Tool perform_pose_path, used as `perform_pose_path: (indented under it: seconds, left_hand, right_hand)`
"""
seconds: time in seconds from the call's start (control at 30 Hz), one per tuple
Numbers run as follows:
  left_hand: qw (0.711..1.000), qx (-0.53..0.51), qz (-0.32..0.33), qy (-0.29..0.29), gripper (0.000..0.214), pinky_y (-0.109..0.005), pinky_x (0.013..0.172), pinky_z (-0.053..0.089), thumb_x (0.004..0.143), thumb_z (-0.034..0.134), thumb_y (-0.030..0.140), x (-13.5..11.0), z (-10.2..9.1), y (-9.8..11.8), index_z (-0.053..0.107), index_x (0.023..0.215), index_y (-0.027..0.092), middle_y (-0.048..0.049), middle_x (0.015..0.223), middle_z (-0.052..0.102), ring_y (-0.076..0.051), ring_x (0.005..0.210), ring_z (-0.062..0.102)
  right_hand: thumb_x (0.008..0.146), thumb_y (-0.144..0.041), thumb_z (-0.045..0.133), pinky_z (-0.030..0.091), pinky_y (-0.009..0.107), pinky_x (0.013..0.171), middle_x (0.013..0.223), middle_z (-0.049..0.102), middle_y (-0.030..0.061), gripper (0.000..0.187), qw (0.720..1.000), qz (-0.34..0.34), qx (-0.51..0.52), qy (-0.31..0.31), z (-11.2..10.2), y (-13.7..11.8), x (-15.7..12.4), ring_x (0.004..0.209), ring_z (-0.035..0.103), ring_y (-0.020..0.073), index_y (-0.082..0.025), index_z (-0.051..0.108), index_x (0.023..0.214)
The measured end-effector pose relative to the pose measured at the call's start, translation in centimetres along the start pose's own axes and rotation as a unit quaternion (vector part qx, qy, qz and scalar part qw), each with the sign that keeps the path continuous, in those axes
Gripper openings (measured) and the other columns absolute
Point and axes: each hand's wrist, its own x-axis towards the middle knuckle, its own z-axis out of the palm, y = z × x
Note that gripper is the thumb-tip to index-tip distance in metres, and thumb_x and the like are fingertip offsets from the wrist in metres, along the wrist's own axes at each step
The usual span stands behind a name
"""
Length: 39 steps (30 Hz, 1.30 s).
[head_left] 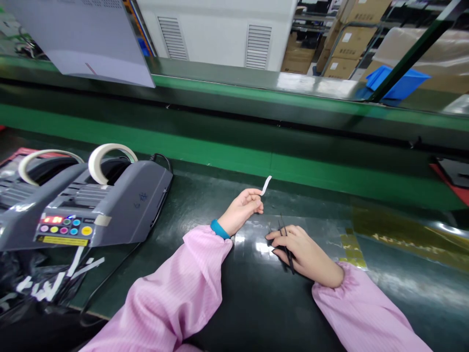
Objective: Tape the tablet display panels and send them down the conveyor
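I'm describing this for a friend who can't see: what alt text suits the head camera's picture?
A person's left hand pinches a short white strip while the right hand holds dark tweezers, both over a dark green work surface. On the left stand two grey dispensers with white rolls.

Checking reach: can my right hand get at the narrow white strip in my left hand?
Probably yes: your right hand, holding slim black tweezers, is nearby, and nothing visible blocks the narrow white strip.
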Motion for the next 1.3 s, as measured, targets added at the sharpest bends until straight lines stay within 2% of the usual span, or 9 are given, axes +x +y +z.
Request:
perform_pose_path:
  seconds: [0.1,0.3,0.47,0.77,0.93,1.03,1.2,1.3]
  left_hand:
    - [1.000,0.000,0.001,0.000,0.037,-0.028,0.072,0.047,0.075,0.083,0.029,0.0,0.0,0.0,0.062,0.102,0.016,0.0025,0.078,0.058,-0.011,0.073,0.059]
    - [1.000,0.001,0.000,0.000,0.036,-0.028,0.072,0.047,0.076,0.083,0.029,0.1,-0.1,0.0,0.062,0.102,0.016,0.0025,0.078,0.059,-0.011,0.073,0.060]
    - [1.000,0.000,-0.002,0.000,0.037,-0.028,0.072,0.047,0.075,0.083,0.030,0.0,-0.1,0.0,0.062,0.102,0.017,0.0028,0.078,0.059,-0.011,0.073,0.060]
    - [1.000,0.000,-0.002,-0.001,0.036,-0.028,0.073,0.047,0.076,0.083,0.029,0.0,-0.1,0.0,0.062,0.103,0.017,0.0022,0.079,0.058,-0.011,0.074,0.060]
    - [1.000,0.001,-0.004,0.000,0.035,-0.028,0.073,0.047,0.076,0.082,0.028,0.0,-0.1,0.1,0.062,0.102,0.017,0.0021,0.080,0.058,-0.011,0.074,0.060]
    - [1.000,0.000,-0.006,0.001,0.035,-0.028,0.073,0.047,0.076,0.082,0.027,-0.1,-0.1,0.1,0.063,0.102,0.017,0.0020,0.080,0.059,-0.011,0.074,0.060]
    - [1.000,-0.002,-0.006,0.001,0.034,-0.029,0.073,0.048,0.076,0.082,0.027,-0.1,0.0,0.2,0.063,0.103,0.016,0.0019,0.081,0.059,-0.011,0.075,0.060]
    - [1.000,-0.004,-0.006,0.000,0.036,-0.028,0.073,0.048,0.075,0.083,0.028,-0.1,0.0,0.1,0.063,0.102,0.016,0.0021,0.080,0.059,-0.011,0.074,0.060]
  right_hand:
    - [0.099,-0.016,0.054,0.049,0.043,0.083,0.118,0.072,0.0070,0.010,1.000,-0.003,0.019,0.000,-0.1,0.0,-0.1,0.099,0.062,0.0245,-0.024,0.056,0.105]
    - [0.099,-0.016,0.056,0.049,0.046,0.088,0.129,0.067,0.0078,0.016,0.999,0.009,0.037,0.013,0.1,0.2,-0.2,0.106,0.061,0.0261,-0.026,0.053,0.110]
    - [0.099,-0.016,0.052,0.050,0.046,0.088,0.121,0.070,0.0076,0.017,0.996,0.022,0.081,0.041,-0.2,0.3,-0.3,0.101,0.064,0.0239,-0.027,0.050,0.112]
    - [0.099,-0.018,0.052,0.051,0.046,0.092,0.118,0.070,0.0083,0.016,0.992,0.031,0.098,0.077,-0.1,0.5,-0.4,0.105,0.066,0.0242,-0.028,0.051,0.112]
    - [0.099,-0.018,0.052,0.055,0.038,0.079,0.106,0.069,0.0077,0.016,0.987,0.054,0.094,0.118,0.2,1.0,-0.7,0.089,0.066,0.0215,-0.027,0.053,0.112]
    - [0.099,-0.018,0.052,0.055,0.038,0.077,0.110,0.069,0.0089,0.017,0.988,0.061,0.081,0.116,0.3,1.2,-0.8,0.086,0.065,0.0213,-0.026,0.053,0.114]
    - [0.098,-0.018,0.052,0.056,0.043,0.085,0.114,0.070,0.0098,0.019,0.991,0.054,0.072,0.100,0.4,1.2,-0.8,0.100,0.066,0.0251,-0.026,0.054,0.115]
    - [0.098,-0.020,0.052,0.056,0.042,0.083,0.114,0.070,0.0098,0.019,0.990,0.061,0.080,0.098,0.3,1.3,-0.8,0.097,0.066,0.0245,-0.026,0.054,0.116]
